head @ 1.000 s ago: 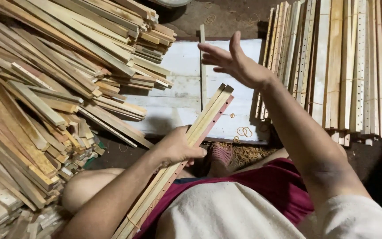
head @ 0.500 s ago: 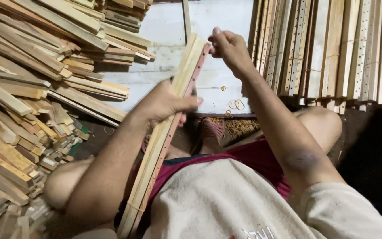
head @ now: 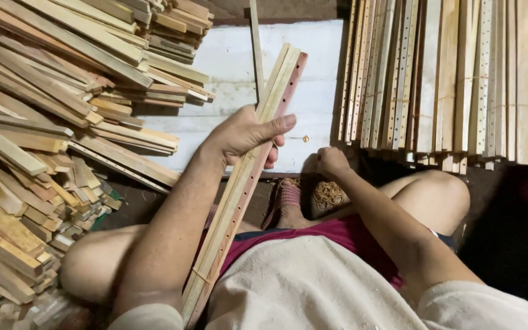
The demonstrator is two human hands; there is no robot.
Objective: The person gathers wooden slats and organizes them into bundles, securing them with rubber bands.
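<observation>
My left hand point(head: 247, 135) grips a bundle of thin wooden slats point(head: 276, 85), some with rows of small holes. The bundle slants from my lap up toward the white board point(head: 227, 67). A rubber band wraps its lower end near my knee. My right hand point(head: 332, 161) is lowered to the floor beside a heap of tan rubber bands point(head: 329, 195); its fingers are curled and whether they hold a band is hidden. A sandalled foot point(head: 288, 198) lies between the two hands.
A big loose pile of raw wooden sticks point(head: 44, 122) fills the left side. Tied rows of drilled slats point(head: 435, 79) stand along the right. One thin slat point(head: 255, 43) lies on the white board. A small ring point(head: 305, 139) lies on the board.
My right hand left the top of the bundle and dropped to the rubber band heap. My left hand shifted its grip on the bundle, which now stands more upright.
</observation>
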